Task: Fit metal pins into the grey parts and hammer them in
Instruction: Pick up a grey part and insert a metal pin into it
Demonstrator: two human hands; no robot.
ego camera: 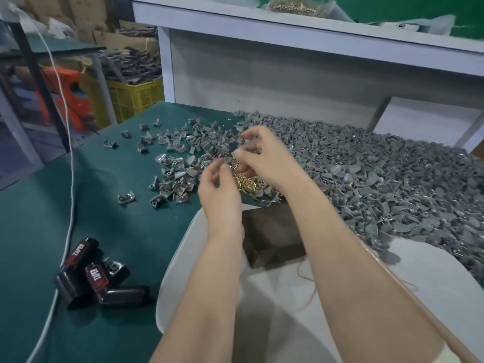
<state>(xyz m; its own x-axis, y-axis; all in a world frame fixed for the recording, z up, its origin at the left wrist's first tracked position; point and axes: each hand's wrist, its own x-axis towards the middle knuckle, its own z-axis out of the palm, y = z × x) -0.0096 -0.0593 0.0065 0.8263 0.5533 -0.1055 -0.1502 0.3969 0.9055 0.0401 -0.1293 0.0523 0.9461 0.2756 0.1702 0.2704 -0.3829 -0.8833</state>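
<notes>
A big heap of grey parts (379, 174) covers the right of the green table, and a looser scatter of grey parts (172, 163) lies left of centre. A small pile of brass pins (245, 179) sits between them, under my hands. My left hand (218, 189) hovers over the pins with curled fingers that seem to pinch a small grey part; blur hides the detail. My right hand (262, 155) is just above and right of it, fingertips pinched together near the left hand's fingers, seemingly on a pin too small to make out. No hammer is visible.
A dark block (272, 237) sits near the table's front edge, below my wrists. Black and red tape cases (91, 273) lie at front left beside a white cable (69, 205). A white shelf (288, 35) runs behind the table. Yellow crates (133, 98) stand at back left.
</notes>
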